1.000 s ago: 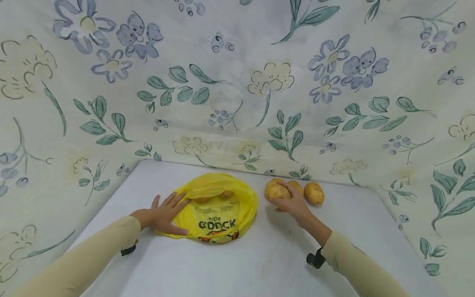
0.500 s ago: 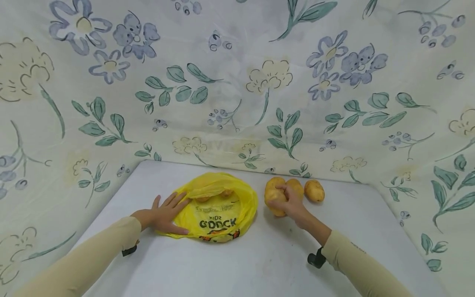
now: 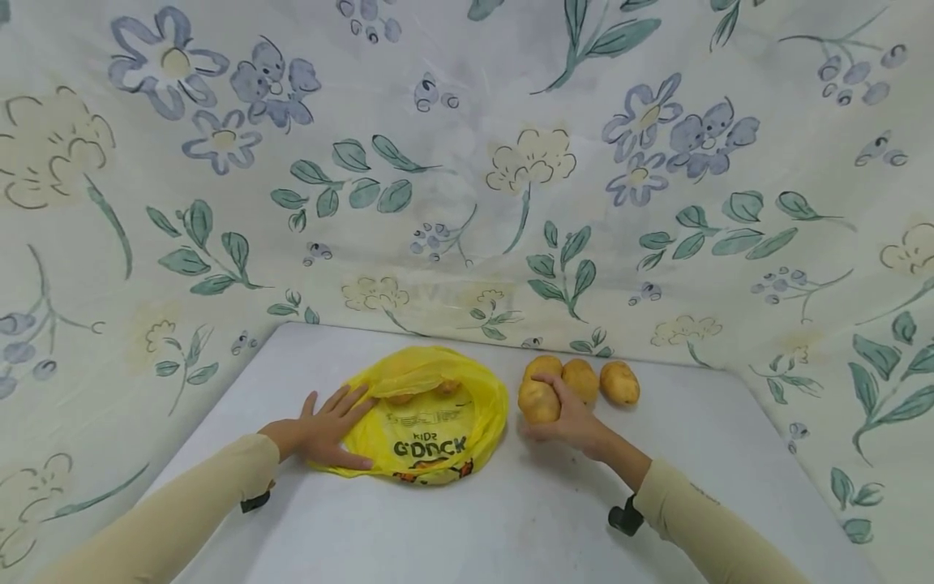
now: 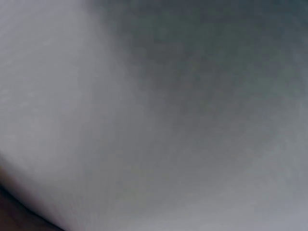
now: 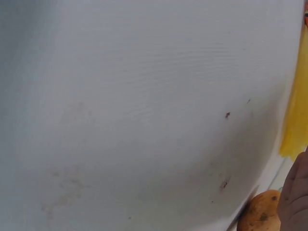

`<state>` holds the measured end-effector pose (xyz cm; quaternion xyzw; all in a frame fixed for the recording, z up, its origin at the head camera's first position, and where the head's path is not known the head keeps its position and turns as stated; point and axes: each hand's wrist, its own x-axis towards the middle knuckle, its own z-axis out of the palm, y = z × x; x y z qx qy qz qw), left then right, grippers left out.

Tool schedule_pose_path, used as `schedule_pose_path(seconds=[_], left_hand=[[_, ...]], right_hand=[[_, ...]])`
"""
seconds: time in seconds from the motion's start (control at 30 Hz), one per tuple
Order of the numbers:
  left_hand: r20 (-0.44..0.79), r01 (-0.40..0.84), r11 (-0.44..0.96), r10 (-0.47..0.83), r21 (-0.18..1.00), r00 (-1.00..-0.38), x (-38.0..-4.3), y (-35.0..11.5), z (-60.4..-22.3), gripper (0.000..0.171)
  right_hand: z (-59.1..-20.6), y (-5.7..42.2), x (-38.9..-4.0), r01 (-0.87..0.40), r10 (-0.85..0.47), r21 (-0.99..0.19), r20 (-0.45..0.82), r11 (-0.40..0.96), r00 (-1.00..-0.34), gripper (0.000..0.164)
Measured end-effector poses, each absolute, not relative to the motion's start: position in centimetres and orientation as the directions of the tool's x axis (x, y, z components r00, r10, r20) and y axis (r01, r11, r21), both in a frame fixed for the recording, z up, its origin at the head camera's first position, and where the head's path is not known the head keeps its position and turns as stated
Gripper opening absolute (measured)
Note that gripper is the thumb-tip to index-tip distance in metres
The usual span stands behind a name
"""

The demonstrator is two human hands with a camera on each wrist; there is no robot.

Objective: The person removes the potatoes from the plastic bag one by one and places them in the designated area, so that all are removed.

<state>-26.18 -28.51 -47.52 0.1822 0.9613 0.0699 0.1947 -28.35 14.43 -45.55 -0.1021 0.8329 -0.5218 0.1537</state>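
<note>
As right grip [image 3: 572,423] clasps potato [image 3: 538,403], now drawn nearer, left hand [image 3: 327,430] stays spread against yellow bag [image 3: 492,414]

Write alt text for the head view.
The right hand grips a potato near three more potatoes on a white table; the left hand rests spread on the left edge of a yellow bag with potato-like lumps inside.

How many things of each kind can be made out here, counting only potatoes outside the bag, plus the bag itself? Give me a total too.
Loose potatoes: 4, including one in the right hand
Yellow plastic bag: 1
Total: 5, leaving out the partly hidden bag contents
</note>
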Motion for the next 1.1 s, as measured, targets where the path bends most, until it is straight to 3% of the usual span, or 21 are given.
schedule_pose_path(seconds=[0.3,0.83,1.1], left_hand=[[-0.345,0.325,0.926,0.373,0.192,-0.861,-26.1,-28.4,-47.5,0.116],[-0.346,0.321,0.925,0.375,0.205,-0.86,-26.0,-28.2,-47.3,0.116],[-0.347,0.323,0.924,0.377,0.204,-0.859,-26.0,-28.1,-47.1,0.115]], right_hand=[[-46.3,15.0,-28.3,-0.055,-0.356,-0.877,-0.136,0.478,-0.925,0.071],[-46.7,15.2,-28.5,-0.029,-0.337,-0.86,-0.169,0.51,-0.926,0.068],[-47.1,15.5,-28.8,0.036,-0.331,-0.849,-0.244,0.527,-0.911,0.077]])
